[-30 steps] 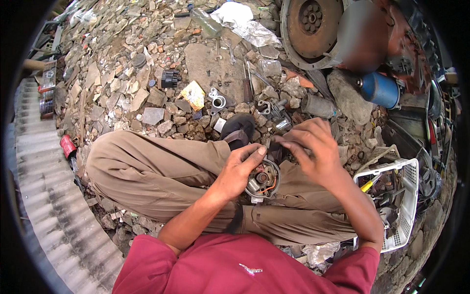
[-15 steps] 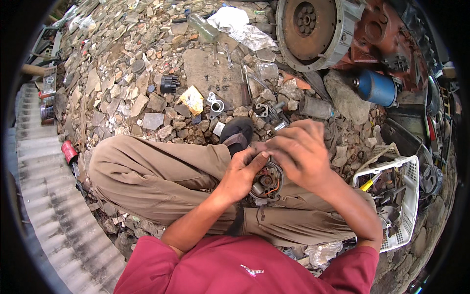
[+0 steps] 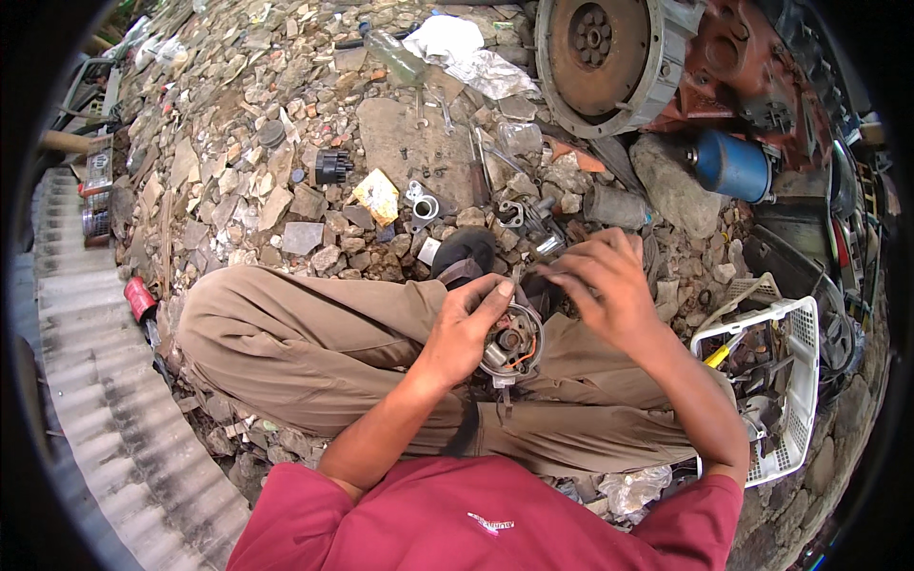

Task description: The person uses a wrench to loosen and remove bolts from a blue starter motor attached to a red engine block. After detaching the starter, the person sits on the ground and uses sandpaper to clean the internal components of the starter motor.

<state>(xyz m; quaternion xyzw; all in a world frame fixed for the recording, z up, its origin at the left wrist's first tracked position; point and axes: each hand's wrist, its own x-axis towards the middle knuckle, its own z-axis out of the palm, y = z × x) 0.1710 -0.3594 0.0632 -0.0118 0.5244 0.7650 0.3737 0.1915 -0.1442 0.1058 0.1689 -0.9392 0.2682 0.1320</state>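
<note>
My left hand (image 3: pixel 459 331) is closed around the rim of a round metal ignition distributor (image 3: pixel 515 340), its thumb across the top edge. The distributor's open face shows a central shaft, a small metal cylinder and an orange wire. It is held over my crossed legs. Just right of its upper rim hovers my right hand (image 3: pixel 606 290), apart from it, with fingers bent together; whatever lies between the fingertips is hidden. A black distributor cap (image 3: pixel 333 166) lies on the stones, beyond my left leg. Near my foot sits a metal housing with a round bore (image 3: pixel 423 206).
Wrenches (image 3: pixel 446 112) and small screws lie around a flat stone (image 3: pixel 386 133). At right stands a white plastic basket (image 3: pixel 807 381) of tools and parts. A large flywheel (image 3: pixel 609 57) and blue canister (image 3: pixel 733 167) are at upper right. Corrugated sheet (image 3: pixel 105 381) runs along the left.
My right hand has moved from the distributor's upper rim slightly right, leaving a gap. My left hand keeps hold of the distributor, its thumb shifted a little up the rim.
</note>
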